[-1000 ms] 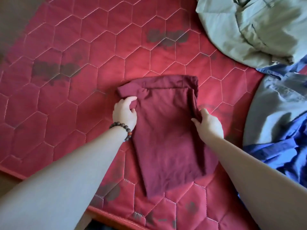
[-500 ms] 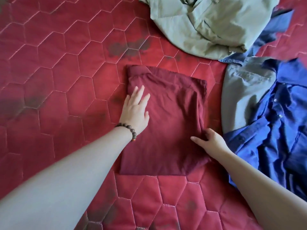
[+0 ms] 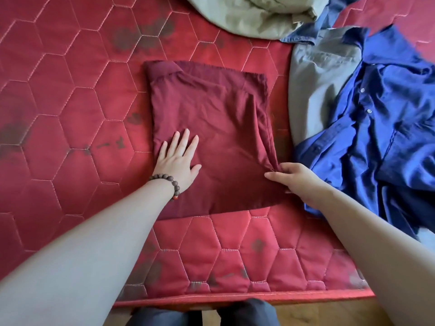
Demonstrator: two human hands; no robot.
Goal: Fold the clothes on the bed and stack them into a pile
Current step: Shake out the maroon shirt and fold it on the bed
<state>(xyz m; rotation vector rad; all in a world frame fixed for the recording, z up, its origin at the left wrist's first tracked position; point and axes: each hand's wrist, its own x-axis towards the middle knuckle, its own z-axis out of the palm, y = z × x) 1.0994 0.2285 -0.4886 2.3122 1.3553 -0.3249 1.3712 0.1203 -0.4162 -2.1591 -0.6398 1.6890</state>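
Maroon garment (image 3: pixel 211 128) lies folded into a rough rectangle near the middle of the red quilted mattress (image 3: pixel 70 102). Left hand (image 3: pixel 177 161), wearing a beaded bracelet (image 3: pixel 168 183), rests flat with fingers straight on the near-left part of the cloth, likely to pin it so it does not slide. Right hand (image 3: pixel 296 178) pinches the bunched cloth at the garment's near-right edge, probably to straighten that side. To the right a blue button shirt (image 3: pixel 381 128) lies crumpled over a grey garment (image 3: pixel 315 90), with an olive garment (image 3: pixel 254 15) heaped beyond, all unfolded and waiting
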